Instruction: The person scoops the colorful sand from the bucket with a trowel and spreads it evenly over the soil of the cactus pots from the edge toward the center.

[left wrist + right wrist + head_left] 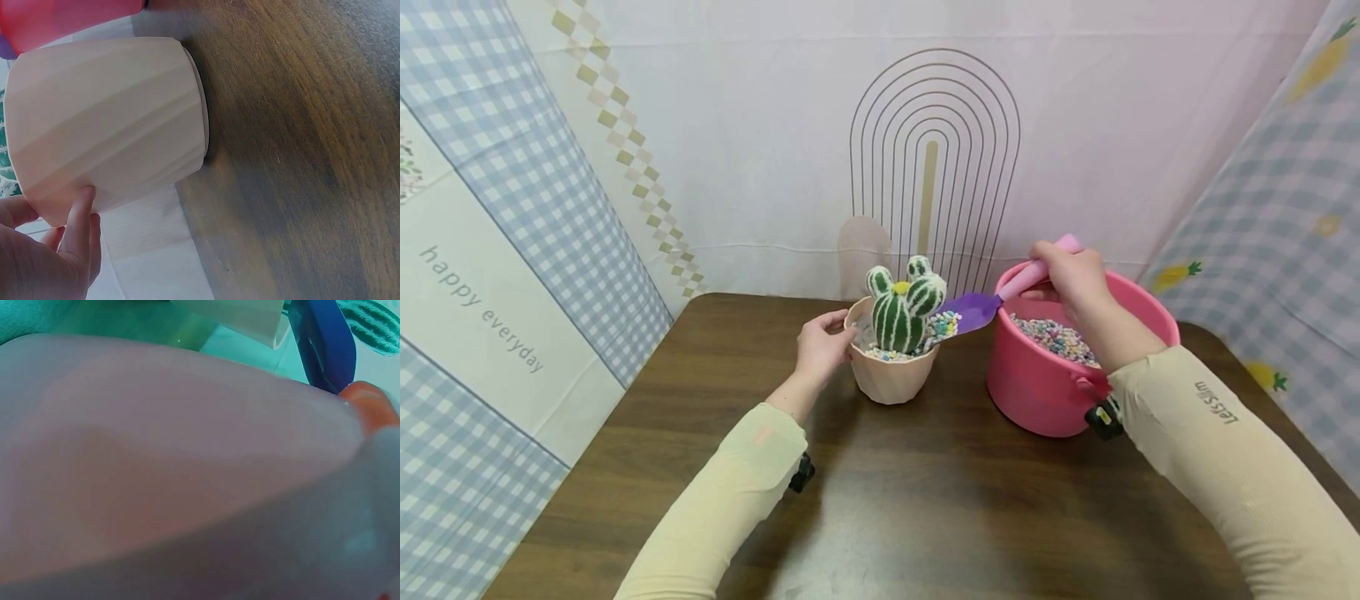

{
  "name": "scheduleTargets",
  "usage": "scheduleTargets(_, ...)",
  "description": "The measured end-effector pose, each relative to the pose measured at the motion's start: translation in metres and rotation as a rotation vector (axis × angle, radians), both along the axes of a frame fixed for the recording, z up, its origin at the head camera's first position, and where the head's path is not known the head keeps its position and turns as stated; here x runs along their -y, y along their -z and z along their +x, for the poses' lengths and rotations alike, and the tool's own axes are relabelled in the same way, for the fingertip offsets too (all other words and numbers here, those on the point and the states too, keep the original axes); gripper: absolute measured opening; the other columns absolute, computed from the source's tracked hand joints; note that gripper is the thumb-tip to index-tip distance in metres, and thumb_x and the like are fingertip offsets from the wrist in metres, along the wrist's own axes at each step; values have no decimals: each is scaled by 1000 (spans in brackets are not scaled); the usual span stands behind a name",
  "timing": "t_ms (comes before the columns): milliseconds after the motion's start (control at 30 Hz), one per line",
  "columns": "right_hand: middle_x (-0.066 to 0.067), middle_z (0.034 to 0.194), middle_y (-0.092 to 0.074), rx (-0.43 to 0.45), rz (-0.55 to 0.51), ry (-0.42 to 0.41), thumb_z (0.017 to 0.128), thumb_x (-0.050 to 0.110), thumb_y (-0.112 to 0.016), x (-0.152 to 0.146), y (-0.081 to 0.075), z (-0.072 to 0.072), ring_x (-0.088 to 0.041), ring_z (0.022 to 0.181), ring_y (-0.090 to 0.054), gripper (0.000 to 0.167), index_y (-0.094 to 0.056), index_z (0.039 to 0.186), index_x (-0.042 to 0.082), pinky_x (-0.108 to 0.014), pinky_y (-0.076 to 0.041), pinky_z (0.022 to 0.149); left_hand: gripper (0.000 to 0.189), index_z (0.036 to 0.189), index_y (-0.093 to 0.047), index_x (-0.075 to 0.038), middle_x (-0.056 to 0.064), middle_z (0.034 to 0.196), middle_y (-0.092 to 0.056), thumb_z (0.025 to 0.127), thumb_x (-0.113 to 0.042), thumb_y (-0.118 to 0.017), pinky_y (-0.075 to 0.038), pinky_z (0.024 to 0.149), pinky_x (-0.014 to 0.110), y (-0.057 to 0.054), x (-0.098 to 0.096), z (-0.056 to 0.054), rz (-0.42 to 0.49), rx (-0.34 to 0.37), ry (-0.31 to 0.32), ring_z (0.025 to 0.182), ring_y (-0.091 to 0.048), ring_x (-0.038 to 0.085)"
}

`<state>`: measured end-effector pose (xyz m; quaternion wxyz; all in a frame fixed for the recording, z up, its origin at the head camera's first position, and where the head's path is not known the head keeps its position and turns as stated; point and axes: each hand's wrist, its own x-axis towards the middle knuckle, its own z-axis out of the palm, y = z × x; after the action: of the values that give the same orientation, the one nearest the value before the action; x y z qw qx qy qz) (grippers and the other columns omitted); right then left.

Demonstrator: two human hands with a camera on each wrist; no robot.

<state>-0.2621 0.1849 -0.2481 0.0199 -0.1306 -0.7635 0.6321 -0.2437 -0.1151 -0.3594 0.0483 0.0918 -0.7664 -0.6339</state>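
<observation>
A green-and-white knitted cactus (895, 323) stands in a peach pot (891, 383) with small pastel pebbles around its base. My left hand (823, 346) grips the pot's left rim, and in the left wrist view its fingers (78, 219) lie against the ribbed outer wall (112, 119). The right hand (1078, 283) holds a small shovel by its pink handle, above a pink bucket (1037, 400). Its purple blade (973, 313) slants down leftward to the pot's right rim, with pastel pebbles (946, 323) at its tip. In the tinted right wrist view the blade (325, 344) shows beside the pot.
More pastel pebbles (1056, 340) lie inside the bucket, to the right of the pot. Both stand on a dark wooden table (895, 500). A pale patterned cloth (760, 150) hangs behind, with checked cloths at both sides.
</observation>
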Motion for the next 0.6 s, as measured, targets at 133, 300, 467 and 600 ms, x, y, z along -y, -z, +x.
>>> scheduleTargets(133, 6, 68, -61, 3, 6, 12, 99, 25, -59, 1, -2, 0, -4, 54, -68, 24, -45, 108, 7, -21, -62, 59, 39, 137, -64, 5, 27, 133, -68, 98, -1, -64, -67, 78, 41, 0, -1, 0, 3, 3, 0, 87, -69, 19)
scheduleTargets(300, 7, 64, -63, -18, -18, 13, 99, 22, -59, 3, -4, 0, -4, 52, -68, 20, -47, 104, 6, -21, -61, 57, 39, 137, -64, 5, 27, 133, -69, 98, -2, -64, -67, 76, 39, 1, -1, 0, 2, 3, -2, 86, -69, 19)
scheduleTargets(467, 10, 56, -66, -30, -10, 16, 99, 23, -58, 5, -5, -2, -4, 50, -68, 18, -50, 100, 7, -21, -61, 55, 39, 138, -64, 5, 27, 134, -68, 99, -2, -63, -67, 77, 41, 2, -1, 0, -4, 1, -5, 88, -69, 20)
scheduleTargets(600, 10, 55, -65, -42, 2, 28, 97, 22, -58, 5, -5, -3, -5, 48, -67, 17, -50, 98, 7, -21, -60, 53, 40, 138, -63, 5, 27, 134, -68, 99, -2, -63, -67, 80, 43, 2, -1, 0, -3, 1, -6, 91, -70, 23)
